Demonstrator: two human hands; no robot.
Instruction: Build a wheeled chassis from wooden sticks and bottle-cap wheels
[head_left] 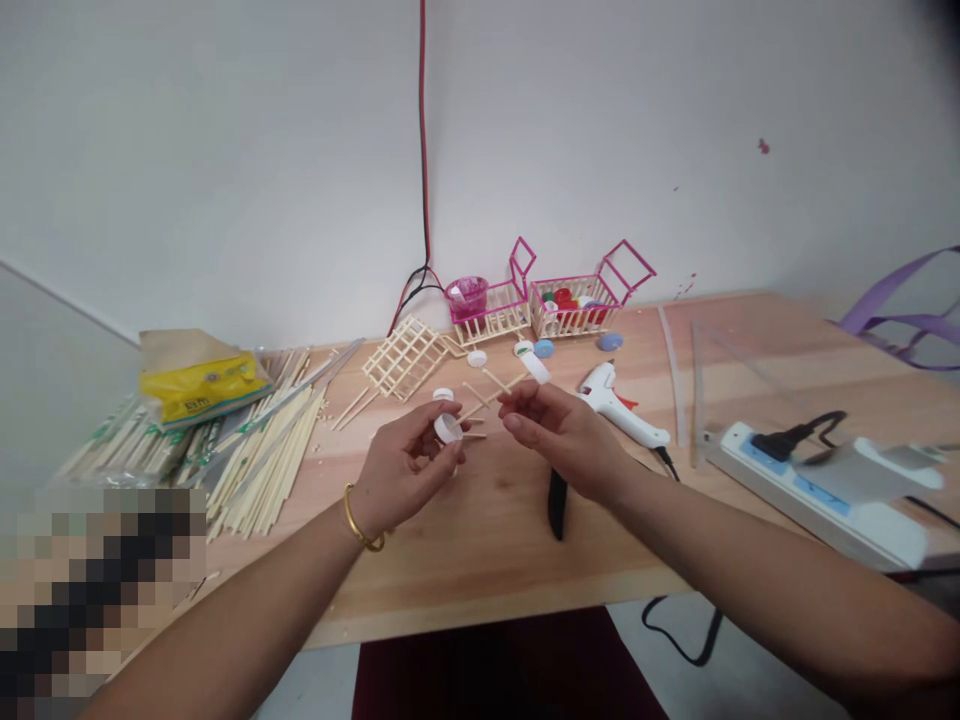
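Between the fingers of my left hand (pixel 405 470) is a white bottle cap (pixel 448 428), its hollow side turned toward the right. A thin wooden stick (pixel 474 410) runs from this cap up to a second white bottle cap (pixel 535 367) by my right hand (pixel 559 435). My right fingers are pinched around the stick near that second cap. Another short stick (pixel 495 380) crosses there; whether my hand touches it cannot be made out. Just behind my left fingers sits one more white cap (pixel 442 394), partly hidden.
Two small stick carts (pixel 491 323) with pink trim stand by the wall. A stick lattice (pixel 405 358) lies left of them. Loose sticks (pixel 262 470) and a yellow packet (pixel 206 380) are at left. Rightward lie a glue gun (pixel 622 405), a black-handled tool (pixel 556 505) and a power strip (pixel 817 495).
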